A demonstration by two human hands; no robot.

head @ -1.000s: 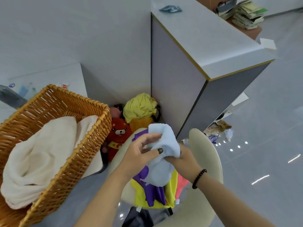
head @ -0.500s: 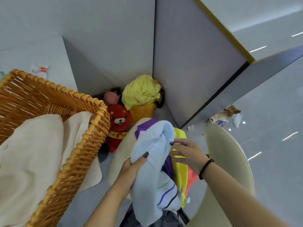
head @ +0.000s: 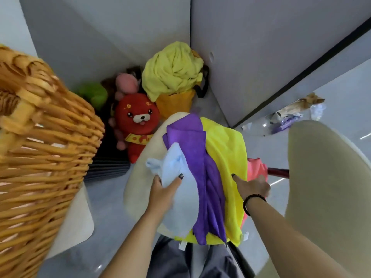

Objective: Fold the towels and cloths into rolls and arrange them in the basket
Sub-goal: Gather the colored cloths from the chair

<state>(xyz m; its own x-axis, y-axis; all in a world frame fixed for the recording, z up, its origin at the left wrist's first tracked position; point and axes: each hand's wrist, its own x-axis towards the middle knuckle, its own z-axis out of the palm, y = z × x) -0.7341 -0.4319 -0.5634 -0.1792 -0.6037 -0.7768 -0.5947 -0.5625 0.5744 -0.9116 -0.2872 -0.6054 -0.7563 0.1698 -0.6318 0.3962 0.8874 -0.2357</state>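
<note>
My left hand [head: 163,190] grips a light blue towel [head: 181,199] that lies loosely bunched over the left side of a cloth pile on a cream chair seat [head: 138,177]. The pile holds a purple cloth [head: 190,141], a yellow cloth [head: 226,149] and a pink cloth [head: 256,167]. My right hand [head: 254,186] rests on the yellow cloth with its index finger stretched out, beside the pink cloth. The wicker basket [head: 46,157] stands close at the left, blurred; its inside is hidden from this angle.
The basket sits on a white table corner [head: 78,217]. A red plush toy [head: 138,122] and a yellow-green cloth on an orange bag [head: 172,71] sit on the floor against grey partitions. The chair's cream back [head: 329,177] rises at the right.
The view has tilted down. The blue towel has come down from in front of me onto the pile. My right hand has let go of it and moved right onto the yellow cloth.
</note>
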